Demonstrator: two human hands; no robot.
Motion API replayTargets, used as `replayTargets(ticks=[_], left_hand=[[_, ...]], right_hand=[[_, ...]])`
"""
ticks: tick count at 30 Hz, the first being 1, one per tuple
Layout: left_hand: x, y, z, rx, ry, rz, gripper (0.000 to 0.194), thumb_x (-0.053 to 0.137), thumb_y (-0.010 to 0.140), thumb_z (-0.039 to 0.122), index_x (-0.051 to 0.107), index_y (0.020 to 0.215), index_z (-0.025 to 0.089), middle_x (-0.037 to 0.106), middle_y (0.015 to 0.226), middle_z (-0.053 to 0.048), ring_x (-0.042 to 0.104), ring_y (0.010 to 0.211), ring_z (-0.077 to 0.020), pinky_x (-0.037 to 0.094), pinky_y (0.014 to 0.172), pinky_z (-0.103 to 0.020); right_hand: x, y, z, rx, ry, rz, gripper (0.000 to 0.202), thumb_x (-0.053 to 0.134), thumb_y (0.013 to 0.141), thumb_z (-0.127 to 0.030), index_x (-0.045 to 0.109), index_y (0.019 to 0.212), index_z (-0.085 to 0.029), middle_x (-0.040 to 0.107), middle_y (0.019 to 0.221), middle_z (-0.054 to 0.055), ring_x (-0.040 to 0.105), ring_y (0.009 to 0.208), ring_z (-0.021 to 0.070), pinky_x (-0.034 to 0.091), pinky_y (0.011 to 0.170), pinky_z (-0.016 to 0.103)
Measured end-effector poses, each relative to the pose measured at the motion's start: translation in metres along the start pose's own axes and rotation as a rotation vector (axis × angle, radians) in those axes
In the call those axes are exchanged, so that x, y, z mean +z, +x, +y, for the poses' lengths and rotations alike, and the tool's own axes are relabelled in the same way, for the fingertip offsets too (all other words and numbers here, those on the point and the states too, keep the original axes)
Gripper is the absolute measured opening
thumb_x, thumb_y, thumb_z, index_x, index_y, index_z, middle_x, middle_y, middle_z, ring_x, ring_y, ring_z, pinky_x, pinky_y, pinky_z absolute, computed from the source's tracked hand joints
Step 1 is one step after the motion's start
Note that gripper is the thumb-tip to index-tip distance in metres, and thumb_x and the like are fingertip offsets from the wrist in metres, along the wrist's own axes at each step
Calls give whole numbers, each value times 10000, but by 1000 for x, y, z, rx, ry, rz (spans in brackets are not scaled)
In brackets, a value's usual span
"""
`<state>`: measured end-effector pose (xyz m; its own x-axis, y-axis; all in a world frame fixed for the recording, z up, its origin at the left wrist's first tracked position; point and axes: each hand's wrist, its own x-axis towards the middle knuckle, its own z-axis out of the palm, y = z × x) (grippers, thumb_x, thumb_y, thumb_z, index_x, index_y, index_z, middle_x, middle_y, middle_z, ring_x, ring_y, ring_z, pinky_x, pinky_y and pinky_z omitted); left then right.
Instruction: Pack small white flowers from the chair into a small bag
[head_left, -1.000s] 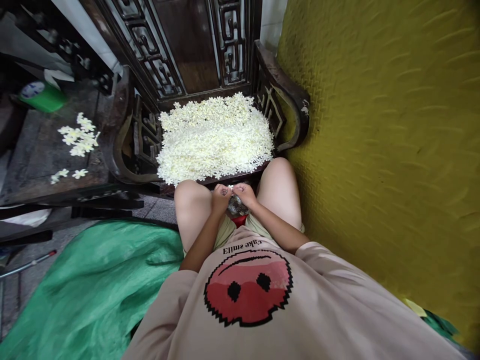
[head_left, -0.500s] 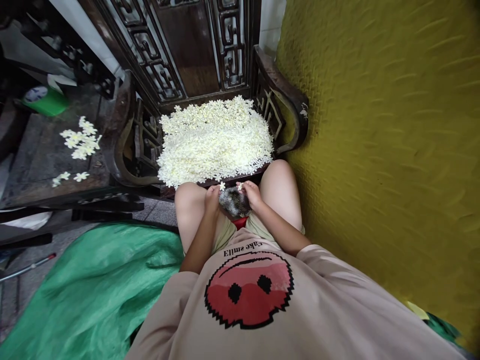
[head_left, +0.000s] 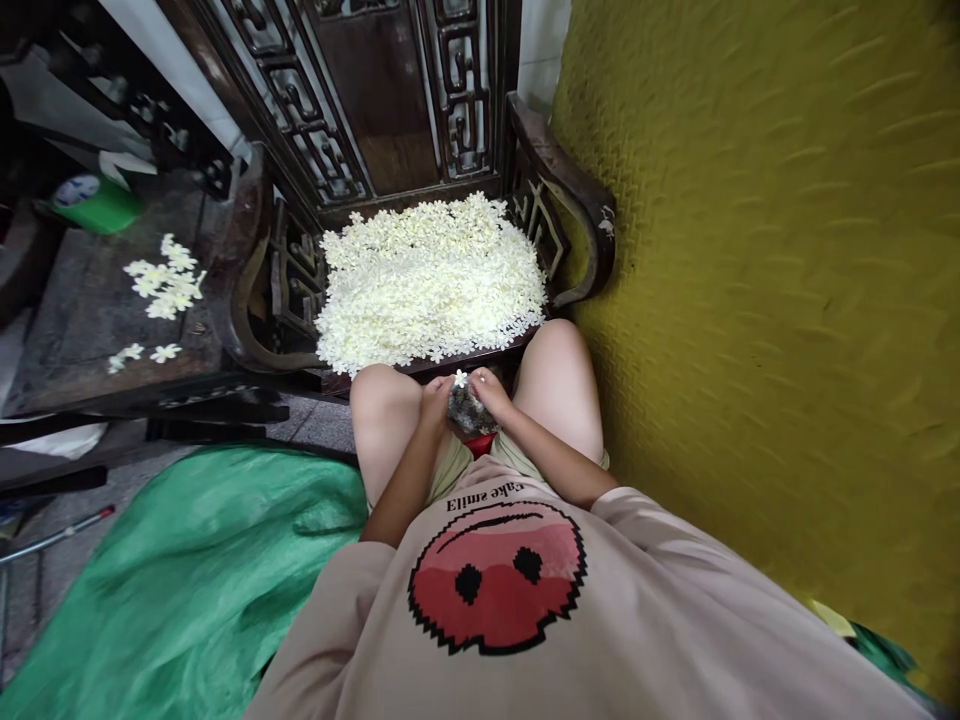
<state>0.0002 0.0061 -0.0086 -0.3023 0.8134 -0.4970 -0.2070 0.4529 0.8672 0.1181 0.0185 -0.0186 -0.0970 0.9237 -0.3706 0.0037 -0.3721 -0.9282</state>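
My left hand [head_left: 434, 403] is closed, its fingertips pinching a small white flower [head_left: 460, 378] that faces up. Close beside it on the right, my right hand [head_left: 491, 394] is also closed in a pinch; a bit of white shows at its fingertips, mostly hidden by the fingers. Beneath both hands, between my knees, is a mottled grey and black thing [head_left: 469, 412] whose kind I cannot make out. Just beyond my knees, a thick heap of white flowers [head_left: 431, 285] covers the seat of a dark carved wooden chair [head_left: 390, 130].
To the left, a dark wooden side table [head_left: 82, 310] bears loose white flowers [head_left: 166, 280] and a green container [head_left: 97, 203]. Green sheeting [head_left: 225, 560] lies at lower left. A yellow textured panel [head_left: 765, 300] rises along the right.
My hands have come closer together, the left moving right and the right moving slightly left. The flower in the left hand moved with it; the flower at my right fingertips is now mostly hidden.
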Motion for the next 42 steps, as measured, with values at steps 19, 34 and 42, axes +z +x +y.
replayTargets(ticks=[19,34,42], left_hand=[[-6,-2,9,-216,-273,-288,266,776,600,295,573,681,143,530,603,31,482,542,-45,332,502,-175],[-5,-4,10,-141,-212,-290,199,703,655,303,619,739,143,534,626,17,451,553,-67,329,550,-208],[1,-6,2,330,295,44,72,610,673,232,592,656,164,532,744,-10,473,647,-110,389,653,-250]], right_hand=[[-5,-2,-9,-45,139,-34,300,723,549,-443,648,651,-171,653,707,24,556,688,146,411,680,272],[-6,-4,-13,15,198,-59,361,733,530,-469,652,697,-160,624,649,12,539,640,133,394,600,254],[-3,-5,-10,-140,-83,93,334,676,601,-496,628,648,-169,627,673,33,540,645,153,414,647,278]])
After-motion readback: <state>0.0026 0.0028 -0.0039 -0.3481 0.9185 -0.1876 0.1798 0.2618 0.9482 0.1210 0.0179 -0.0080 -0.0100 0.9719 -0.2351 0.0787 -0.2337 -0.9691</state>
